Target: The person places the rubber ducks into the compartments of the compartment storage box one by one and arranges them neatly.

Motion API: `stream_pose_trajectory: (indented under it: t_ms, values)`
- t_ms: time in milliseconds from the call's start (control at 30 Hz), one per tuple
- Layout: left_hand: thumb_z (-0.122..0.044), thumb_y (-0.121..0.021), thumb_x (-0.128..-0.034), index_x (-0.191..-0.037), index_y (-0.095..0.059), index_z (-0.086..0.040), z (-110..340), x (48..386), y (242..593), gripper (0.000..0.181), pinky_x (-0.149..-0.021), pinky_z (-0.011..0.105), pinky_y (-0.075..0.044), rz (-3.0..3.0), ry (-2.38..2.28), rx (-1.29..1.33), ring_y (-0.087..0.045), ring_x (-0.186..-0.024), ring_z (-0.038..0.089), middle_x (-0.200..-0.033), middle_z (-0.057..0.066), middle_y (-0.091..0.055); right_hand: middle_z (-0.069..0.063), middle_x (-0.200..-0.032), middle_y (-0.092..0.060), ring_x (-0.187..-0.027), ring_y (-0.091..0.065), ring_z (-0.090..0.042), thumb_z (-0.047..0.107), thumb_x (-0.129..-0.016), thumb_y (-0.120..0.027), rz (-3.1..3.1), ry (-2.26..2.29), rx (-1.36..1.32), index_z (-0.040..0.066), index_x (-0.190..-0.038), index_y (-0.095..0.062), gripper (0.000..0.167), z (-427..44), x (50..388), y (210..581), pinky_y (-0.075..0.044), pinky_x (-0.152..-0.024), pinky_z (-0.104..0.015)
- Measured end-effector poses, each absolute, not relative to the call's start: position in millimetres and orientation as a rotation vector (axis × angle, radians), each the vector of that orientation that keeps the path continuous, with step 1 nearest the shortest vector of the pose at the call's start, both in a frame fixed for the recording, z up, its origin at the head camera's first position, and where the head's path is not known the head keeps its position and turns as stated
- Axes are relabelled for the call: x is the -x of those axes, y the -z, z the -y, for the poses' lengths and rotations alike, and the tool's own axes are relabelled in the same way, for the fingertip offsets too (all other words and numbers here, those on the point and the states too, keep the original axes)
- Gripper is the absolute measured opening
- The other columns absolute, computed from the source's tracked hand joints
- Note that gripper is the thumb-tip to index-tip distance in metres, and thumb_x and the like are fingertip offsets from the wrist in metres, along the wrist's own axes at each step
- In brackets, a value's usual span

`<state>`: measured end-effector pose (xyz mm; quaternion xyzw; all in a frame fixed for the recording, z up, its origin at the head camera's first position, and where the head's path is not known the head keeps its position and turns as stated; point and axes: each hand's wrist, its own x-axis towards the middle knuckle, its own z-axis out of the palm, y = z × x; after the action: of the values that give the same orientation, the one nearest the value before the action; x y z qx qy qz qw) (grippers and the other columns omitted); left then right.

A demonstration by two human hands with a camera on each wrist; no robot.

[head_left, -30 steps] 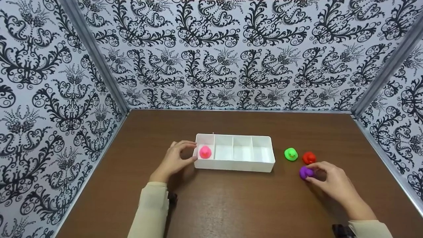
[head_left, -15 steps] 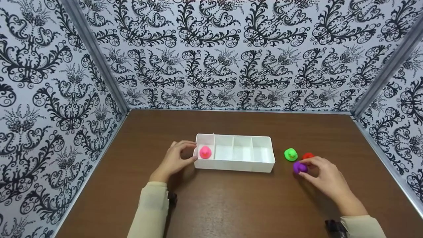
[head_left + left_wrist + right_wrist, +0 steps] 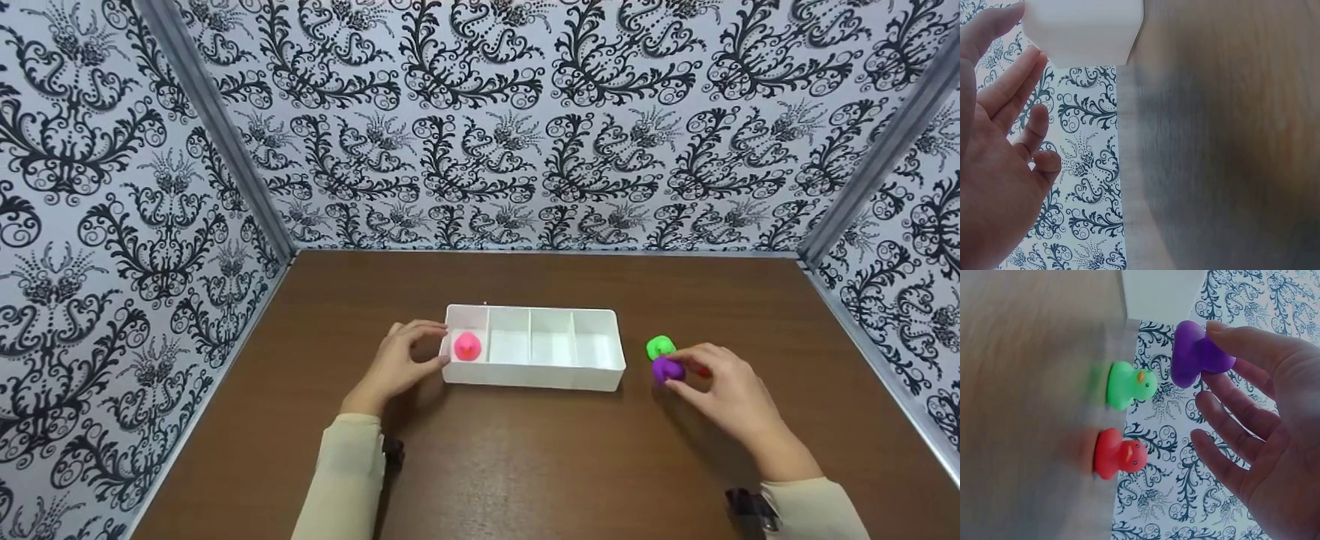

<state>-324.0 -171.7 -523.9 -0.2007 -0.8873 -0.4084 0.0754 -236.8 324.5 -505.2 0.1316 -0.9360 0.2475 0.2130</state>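
A white divided box rests on the table, with a pink rubber duck in its leftmost compartment. My left hand touches the box's left end with thumb and fingertips; in the left wrist view its other fingers are loosely bent. Between thumb and fingers, my right hand pinches a purple rubber duck above the table. Behind and below it, a green rubber duck and a red rubber duck sit on the table. In the head view, that hand mostly covers the red duck.
The brown wooden table is walled on the left, back and right by panels with a black scroll pattern. Grey metal strips run along the corners where the panels meet.
My right hand has moved left and slightly away from me with the purple duck, passing in front of the red duck toward the green one. The left hand stays at the box.
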Motion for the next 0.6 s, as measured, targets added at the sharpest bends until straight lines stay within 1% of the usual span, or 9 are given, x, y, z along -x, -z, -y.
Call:
stream_pose_trajectory:
  t_ms: [200, 233, 300, 333, 400, 467, 533, 600]
  values:
    - [-0.023, -0.086, -0.084, -0.122, -0.075, -0.014, 172, 324, 524, 0.041, -0.099, 0.045, -0.049, 2.663, 1.221, 0.588, -0.053, -0.111, 0.019, -0.132, -0.004, -0.069, 0.001, -0.102, -0.074, -0.094, -0.069, -0.022, 0.014, -0.075, -0.093, 2.584, -0.708, -0.372, 0.013, -0.107, -0.077, 0.036, -320, 240, 501, -0.06, -0.082, -0.047]
    - [-0.023, -0.086, -0.084, -0.122, -0.075, -0.014, 172, 324, 525, 0.041, -0.1, 0.045, -0.049, 2.668, 1.221, 0.585, -0.053, -0.111, 0.019, -0.132, -0.004, -0.069, 0.0, -0.103, -0.074, -0.095, -0.069, -0.022, 0.014, -0.075, -0.093, 2.582, -0.706, -0.371, 0.013, -0.107, -0.077, 0.036, -319, 241, 500, -0.061, -0.082, -0.046]
    - [-0.023, -0.086, -0.0844, -0.123, -0.075, -0.014, 172, 325, 525, 0.041, -0.101, 0.045, -0.049, 2.674, 1.23, 0.578, -0.052, -0.112, 0.018, -0.133, -0.005, -0.069, 0.0, -0.103, -0.075, -0.096, -0.069, -0.023, 0.015, -0.075, -0.093, 2.581, -0.699, -0.368, 0.013, -0.108, -0.077, 0.037, -318, 242, 498, -0.061, -0.083, -0.04]
    - [-0.023, -0.086, -0.0844, -0.123, -0.075, -0.014, 172, 325, 524, 0.041, -0.101, 0.045, -0.048, 2.675, 1.235, 0.579, -0.052, -0.112, 0.018, -0.133, -0.005, -0.069, -0.001, -0.104, -0.075, -0.097, -0.069, -0.024, 0.016, -0.075, -0.093, 2.58, -0.699, -0.366, 0.013, -0.108, -0.077, 0.037, -317, 242, 497, -0.06, -0.084, -0.033]
    - [-0.022, -0.086, -0.0844, -0.123, -0.075, -0.013, 172, 325, 524, 0.041, -0.1, 0.045, -0.048, 2.668, 1.237, 0.589, -0.053, -0.112, 0.019, -0.133, -0.004, -0.069, -0.001, -0.104, -0.075, -0.097, -0.069, -0.025, 0.017, -0.075, -0.094, 2.571, -0.707, -0.367, 0.013, -0.108, -0.077, 0.037, -316, 243, 495, -0.056, -0.084, -0.023]
    - [-0.021, -0.086, -0.0844, -0.122, -0.075, -0.011, 172, 325, 525, 0.041, -0.098, 0.043, -0.048, 2.652, 1.23, 0.607, -0.053, -0.112, 0.02, -0.132, -0.003, -0.069, 0.0, -0.104, -0.075, -0.096, -0.069, -0.025, 0.018, -0.074, -0.094, 2.557, -0.709, -0.376, 0.015, -0.108, -0.078, 0.037, -314, 244, 494, -0.05, -0.084, -0.014]
    - [-0.02, -0.086, -0.0839, -0.121, -0.074, -0.009, 172, 325, 525, 0.041, -0.095, 0.042, -0.048, 2.637, 1.222, 0.63, -0.054, -0.111, 0.021, -0.132, -0.002, -0.07, 0.001, -0.103, -0.075, -0.096, -0.068, -0.025, 0.017, -0.074, -0.094, 2.537, -0.715, -0.392, 0.016, -0.108, -0.078, 0.037, -312, 244, 492, -0.045, -0.084, -0.01]
    - [-0.019, -0.086, -0.0834, -0.12, -0.075, -0.008, 172, 326, 525, 0.04, -0.093, 0.042, -0.047, 2.622, 1.215, 0.651, -0.054, -0.109, 0.022, -0.131, -0.001, -0.07, 0.001, -0.103, -0.076, -0.096, -0.067, -0.024, 0.017, -0.074, -0.094, 2.521, -0.716, -0.407, 0.016, -0.108, -0.078, 0.037, -311, 245, 491, -0.044, -0.084, -0.013]
